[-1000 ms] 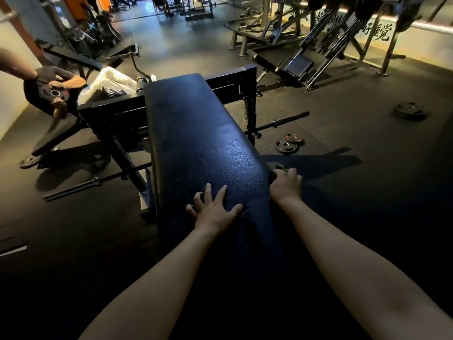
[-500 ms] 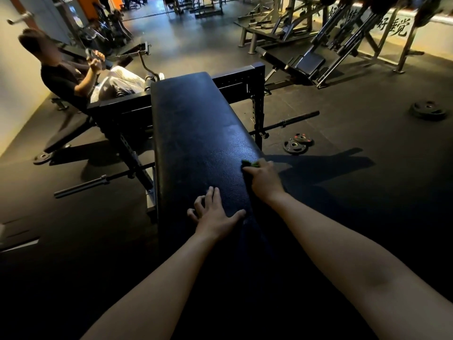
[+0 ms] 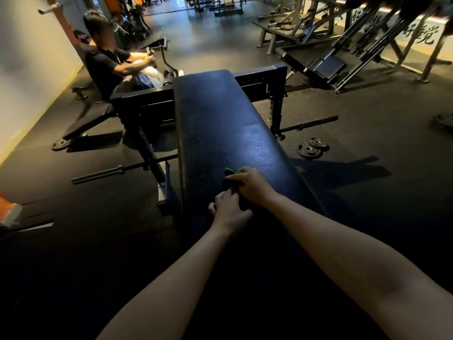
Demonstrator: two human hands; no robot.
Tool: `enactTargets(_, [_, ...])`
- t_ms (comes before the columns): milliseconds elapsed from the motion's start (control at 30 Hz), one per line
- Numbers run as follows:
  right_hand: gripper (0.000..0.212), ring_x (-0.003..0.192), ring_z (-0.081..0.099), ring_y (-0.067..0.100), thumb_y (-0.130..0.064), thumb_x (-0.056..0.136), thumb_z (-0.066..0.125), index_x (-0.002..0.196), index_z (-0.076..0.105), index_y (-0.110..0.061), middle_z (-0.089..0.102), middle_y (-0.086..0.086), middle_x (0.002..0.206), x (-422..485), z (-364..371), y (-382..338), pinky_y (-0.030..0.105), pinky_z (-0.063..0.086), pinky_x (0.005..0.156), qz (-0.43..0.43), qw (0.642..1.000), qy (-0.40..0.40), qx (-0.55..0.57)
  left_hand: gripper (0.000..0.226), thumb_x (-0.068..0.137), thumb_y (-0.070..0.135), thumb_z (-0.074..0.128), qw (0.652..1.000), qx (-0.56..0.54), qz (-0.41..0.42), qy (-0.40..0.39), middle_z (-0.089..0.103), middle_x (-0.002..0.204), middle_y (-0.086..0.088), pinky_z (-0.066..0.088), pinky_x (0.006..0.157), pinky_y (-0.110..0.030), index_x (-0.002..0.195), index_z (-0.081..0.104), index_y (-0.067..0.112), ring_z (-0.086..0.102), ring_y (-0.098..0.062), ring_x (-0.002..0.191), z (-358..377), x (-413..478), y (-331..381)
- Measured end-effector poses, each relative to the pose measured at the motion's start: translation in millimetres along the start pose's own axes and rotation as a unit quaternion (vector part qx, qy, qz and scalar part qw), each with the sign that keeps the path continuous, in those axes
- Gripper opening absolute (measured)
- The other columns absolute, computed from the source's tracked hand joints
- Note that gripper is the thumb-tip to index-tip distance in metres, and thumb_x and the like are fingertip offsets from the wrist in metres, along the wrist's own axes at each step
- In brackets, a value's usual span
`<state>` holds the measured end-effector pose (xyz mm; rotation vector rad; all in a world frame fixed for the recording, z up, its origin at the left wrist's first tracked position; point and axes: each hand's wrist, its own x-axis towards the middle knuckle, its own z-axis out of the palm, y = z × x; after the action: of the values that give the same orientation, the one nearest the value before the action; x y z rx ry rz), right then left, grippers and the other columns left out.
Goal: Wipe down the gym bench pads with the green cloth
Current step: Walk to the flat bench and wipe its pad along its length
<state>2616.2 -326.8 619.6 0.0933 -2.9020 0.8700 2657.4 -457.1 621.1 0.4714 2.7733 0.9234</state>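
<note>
Green cloth [image 3: 233, 171] lies bunched on the near half of the bench pad [image 3: 220, 119], about midway across its width, mostly hidden under the right hand. Sweeping from the left: a second person [image 3: 107, 67] sits on another bench by the wall, well apart, busy with something in their own hands. A barbell [image 3: 98, 174] lies on the floor beneath the rack, one end showing on each side of the pad. Next comes the left hand [image 3: 229, 213], on the pad just beside the cloth, fingers bent toward its near edge. Whether they pinch the fabric or only touch it I cannot tell, though the pose suggests it is there to steady or regather the cloth. The right hand [image 3: 253, 185] has its fingers curled over the wad and bears it down on the vinyl, a hold that looks meant to keep the cloth compact for rubbing. Right of the bench, small weight plates [image 3: 310, 151] lie touching on the floor, and a larger plate [image 3: 443, 122] sits at the picture's edge. Count: one cloth, one pad being worked, two hands, one barbell, two small plates, one larger plate, one bystander
</note>
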Motion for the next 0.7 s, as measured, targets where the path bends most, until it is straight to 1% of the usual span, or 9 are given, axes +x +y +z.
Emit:
enactTargets(67, [0.031,0.091,0.061,0.036,-0.004,0.086,0.064,0.112,0.075,-0.016,0.064,0.018,0.101,-1,-4,13,0.025,0.04,0.079,0.019,0.999,0.044,-0.007,0.065,0.083,0.036,0.059,0.998,0.0,-0.003,0.057,0.039,0.153,-0.008,0.021,0.117,-0.037,0.144,0.05,0.016,0.028,-0.029,0.142,-17,-1,-22])
enactTargets(133, [0.041,0.102,0.052,0.037,-0.003,0.088,0.054,0.122,0.069,-0.02,0.059,0.018,0.114,4,0,15,0.03,0.038,0.087,0.102,0.99,0.085,-0.049,0.072,0.088,0.039,0.063,0.993,0.031,-0.048,0.103,0.024,0.161,-0.007,0.019,0.12,-0.043,0.152,0.036,0.02,0.016,-0.028,0.145,-35,-3,-55])
enactTargets(233, [0.046,0.112,0.045,0.039,-0.006,0.089,0.043,0.126,0.063,-0.024,0.052,0.018,0.126,17,14,-4,0.034,0.032,0.097,0.183,0.973,0.104,-0.093,0.099,0.086,0.064,0.061,0.99,0.01,-0.135,0.039,0.005,0.166,-0.004,0.015,0.121,-0.054,0.159,0.009,0.023,0.003,-0.031,0.15,-54,-7,-87])
enactTargets(333, [0.045,0.113,0.049,0.039,-0.008,0.089,0.045,0.126,0.064,-0.024,0.054,0.017,0.128,32,39,-48,0.034,0.033,0.098,0.171,0.978,0.094,-0.066,0.108,0.086,0.063,0.063,0.984,-0.095,-0.151,0.002,0.001,0.167,-0.01,0.014,0.122,-0.051,0.16,-0.003,0.018,0.005,-0.037,0.151,-56,-12,-98])
enactTargets(400, [0.043,0.111,0.053,0.038,-0.007,0.088,0.049,0.125,0.067,-0.023,0.057,0.015,0.128,36,60,-82,0.033,0.035,0.099,0.119,0.99,0.069,-0.042,0.105,0.089,0.051,0.066,0.982,-0.138,-0.131,0.004,0.005,0.166,-0.013,0.013,0.122,-0.049,0.16,-0.002,0.015,0.008,-0.038,0.15,-52,-13,-104])
enactTargets(467, [0.035,0.105,0.057,0.036,-0.013,0.09,0.053,0.119,0.071,-0.024,0.061,0.012,0.122,33,81,-110,0.034,0.043,0.097,0.044,0.998,0.039,-0.031,0.101,0.085,0.042,0.074,0.979,-0.173,-0.107,0.006,0.021,0.161,-0.016,0.018,0.121,-0.047,0.159,0.01,0.017,0.021,-0.039,0.146,-53,-11,-116])
enactTargets(533, [0.031,0.098,0.06,0.034,-0.013,0.091,0.054,0.114,0.073,-0.024,0.064,0.011,0.115,29,88,-117,0.038,0.049,0.093,0.001,0.999,0.024,-0.034,0.099,0.07,0.05,0.076,0.97,-0.222,-0.097,0.01,0.043,0.149,-0.012,0.029,0.117,-0.047,0.153,0.03,0.022,0.039,-0.033,0.138,-56,-11,-126])
enactTargets(633, [0.035,0.086,0.061,0.039,-0.006,0.083,0.055,0.107,0.076,-0.017,0.067,0.019,0.101,42,77,-101,0.035,0.048,0.082,0.021,0.994,0.092,-0.055,0.099,0.075,0.05,0.079,0.964,-0.246,-0.099,-0.018,0.042,0.152,-0.01,0.033,0.116,-0.044,0.155,0.029,0.018,0.04,-0.027,0.141,-55,-12,-142])
enactTargets(700, [0.04,0.094,0.059,0.04,-0.003,0.081,0.054,0.113,0.073,-0.017,0.064,0.021,0.11,61,66,-85,0.034,0.041,0.087,0.1,0.983,0.119,-0.103,0.096,0.082,0.044,0.077,0.961,-0.258,-0.094,-0.014,0.032,0.158,-0.009,0.028,0.12,-0.041,0.157,0.024,0.014,0.031,-0.026,0.146,-54,-12,-149])
